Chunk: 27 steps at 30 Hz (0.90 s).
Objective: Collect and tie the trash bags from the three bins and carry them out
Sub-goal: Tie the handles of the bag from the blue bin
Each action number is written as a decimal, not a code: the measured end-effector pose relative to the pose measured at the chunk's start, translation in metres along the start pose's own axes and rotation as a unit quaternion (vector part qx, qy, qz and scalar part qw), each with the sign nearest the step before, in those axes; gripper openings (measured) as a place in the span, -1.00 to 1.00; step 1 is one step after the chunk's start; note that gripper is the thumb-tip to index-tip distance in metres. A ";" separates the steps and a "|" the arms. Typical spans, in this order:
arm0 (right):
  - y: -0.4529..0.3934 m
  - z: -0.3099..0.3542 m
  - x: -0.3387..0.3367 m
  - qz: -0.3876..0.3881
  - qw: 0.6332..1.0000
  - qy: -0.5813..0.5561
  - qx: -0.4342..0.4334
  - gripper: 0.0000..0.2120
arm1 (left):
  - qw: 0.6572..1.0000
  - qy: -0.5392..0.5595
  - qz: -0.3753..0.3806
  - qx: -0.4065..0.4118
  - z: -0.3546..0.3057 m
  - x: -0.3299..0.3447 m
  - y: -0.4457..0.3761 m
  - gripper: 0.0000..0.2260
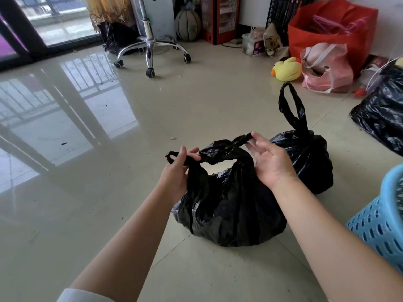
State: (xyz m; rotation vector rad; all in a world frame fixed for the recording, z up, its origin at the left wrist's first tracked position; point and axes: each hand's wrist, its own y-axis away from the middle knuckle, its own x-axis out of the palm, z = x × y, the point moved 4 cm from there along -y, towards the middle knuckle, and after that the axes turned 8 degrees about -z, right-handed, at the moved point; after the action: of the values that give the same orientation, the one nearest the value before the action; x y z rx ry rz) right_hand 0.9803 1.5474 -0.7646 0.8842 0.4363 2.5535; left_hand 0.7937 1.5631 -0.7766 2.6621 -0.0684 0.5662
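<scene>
**Both hands on the handles of a black trash bag**

Head view: a black trash bag [226, 205] sits on the tiled floor [109, 192], its mouth partly gathered. The left hand [176, 171] grips one handle strap, fingers curled round it. The right hand [268, 158], palm up, pinches the tip of the other strap between its fingertips. The hands are apart, the straps crossing between them. Touching behind it stands a second black bag [309, 160], already tied, one loop upright. A blue perforated basket [379, 225] stands at the right edge.
</scene>
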 end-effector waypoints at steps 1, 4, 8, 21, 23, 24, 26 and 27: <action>0.001 0.004 0.003 0.004 0.999 -0.031 -0.004 -0.78 | 1.000 -0.012 0.004 -0.007 0.002 0.003 0.002 -0.51; 0.003 0.011 0.011 0.011 0.992 -0.127 -0.007 -0.74 | 0.999 -0.007 0.013 -0.038 0.006 0.011 0.005 -0.50; 0.004 0.014 0.007 -0.017 0.981 -0.191 0.008 -0.74 | 0.982 0.187 -0.035 -0.016 -0.002 0.008 -0.001 -0.41; -0.006 0.020 -0.104 -0.264 0.853 0.439 -0.096 -0.58 | 0.949 -0.250 -0.160 0.105 0.015 -0.074 -0.003 -0.54; -0.003 0.026 -0.116 -0.309 0.847 0.423 -0.091 -0.61 | 0.911 -0.341 -0.191 0.134 0.013 -0.089 -0.003 -0.54; -0.002 0.030 -0.117 -0.318 0.841 0.427 -0.096 -0.62 | 0.889 -0.385 -0.205 0.143 0.011 -0.093 -0.002 -0.54; -0.001 0.034 -0.113 -0.322 0.830 0.442 -0.112 -0.63 | 0.850 -0.450 -0.226 0.157 0.008 -0.093 0.003 -0.53; -0.001 0.033 -0.112 -0.318 0.825 0.451 -0.119 -0.64 | 0.838 -0.474 -0.223 0.156 0.008 -0.092 0.005 -0.53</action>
State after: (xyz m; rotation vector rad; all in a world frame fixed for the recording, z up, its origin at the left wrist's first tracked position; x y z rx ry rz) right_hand 1.0821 1.5011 -0.7982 -0.5616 0.5300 2.1308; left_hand 0.7118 1.5513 -0.8180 2.8333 0.3796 -0.9855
